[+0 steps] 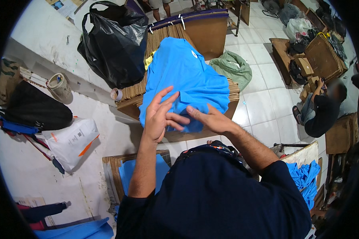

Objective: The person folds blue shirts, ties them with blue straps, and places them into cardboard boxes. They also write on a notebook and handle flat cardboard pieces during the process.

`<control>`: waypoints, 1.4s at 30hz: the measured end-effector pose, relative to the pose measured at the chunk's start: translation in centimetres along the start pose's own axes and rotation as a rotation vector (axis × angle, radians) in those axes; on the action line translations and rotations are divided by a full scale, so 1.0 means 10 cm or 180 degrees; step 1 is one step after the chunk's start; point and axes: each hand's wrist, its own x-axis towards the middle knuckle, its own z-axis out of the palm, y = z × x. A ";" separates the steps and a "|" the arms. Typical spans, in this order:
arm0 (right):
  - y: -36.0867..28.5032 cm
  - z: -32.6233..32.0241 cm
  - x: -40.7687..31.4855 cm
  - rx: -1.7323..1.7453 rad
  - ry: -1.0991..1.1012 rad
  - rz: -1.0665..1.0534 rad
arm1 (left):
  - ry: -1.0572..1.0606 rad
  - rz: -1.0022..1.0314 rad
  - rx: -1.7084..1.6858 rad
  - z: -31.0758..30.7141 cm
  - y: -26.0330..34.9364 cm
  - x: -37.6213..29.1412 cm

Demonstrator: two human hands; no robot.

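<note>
A bright blue garment, apparently a T-shirt (182,68), with a small round white emblem, lies spread over stacked brown boards (131,91) before me. My left hand (161,116) is over its near left part, fingers spread and slightly blurred, with nothing plainly gripped. At the near right part, my right hand (212,119) touches the blue cloth with its thumb on the upper side. The other fingers of that hand are hidden by the cloth, so its grip cannot be judged. Near the hands the fabric is bunched and folded.
A large black plastic bag (116,44) stands left of the boards; a green sack (233,68) lies to their right. Folded blue cloth (128,173) rests on more boards by my left elbow. Crumpled blue cloth (305,179) lies at right. A person (324,110) sits farther right.
</note>
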 end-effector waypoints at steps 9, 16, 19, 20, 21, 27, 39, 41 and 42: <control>-0.05 -0.40 -0.17 0.1734 -0.0614 0.0482 | -0.0813 -0.0894 -0.1150 -0.07 -0.57 0.00; 0.15 -0.72 -0.34 0.2243 -0.0734 0.0407 | -0.0436 -0.0363 -0.1284 -0.03 -0.41 -0.06; 0.26 -0.77 -0.38 0.2293 -0.0722 0.0401 | -0.0537 -0.0346 -0.1008 -0.05 -0.33 0.00; 0.30 -0.77 -0.38 0.2387 -0.0717 0.0356 | -0.0576 -0.0313 -0.0912 -0.06 -0.31 0.02; 0.33 -0.77 -0.38 0.2487 -0.0716 0.0311 | -0.0595 -0.0272 -0.0805 -0.06 -0.29 0.04; 0.46 -0.76 -0.40 0.3180 -0.0858 0.0540 | -0.0340 0.0014 -0.0376 0.05 -0.23 0.09; 0.62 -0.92 -0.44 0.3075 -0.0783 0.0584 | -0.0123 0.0276 -0.0015 0.16 -0.12 0.21; 0.66 -0.98 -0.41 0.3045 -0.0741 0.0580 | -0.0265 0.0315 0.0341 0.13 -0.08 0.23; 0.69 -1.00 -0.40 0.3060 -0.0743 0.0579 | -0.0204 0.0306 0.0514 0.14 -0.07 0.24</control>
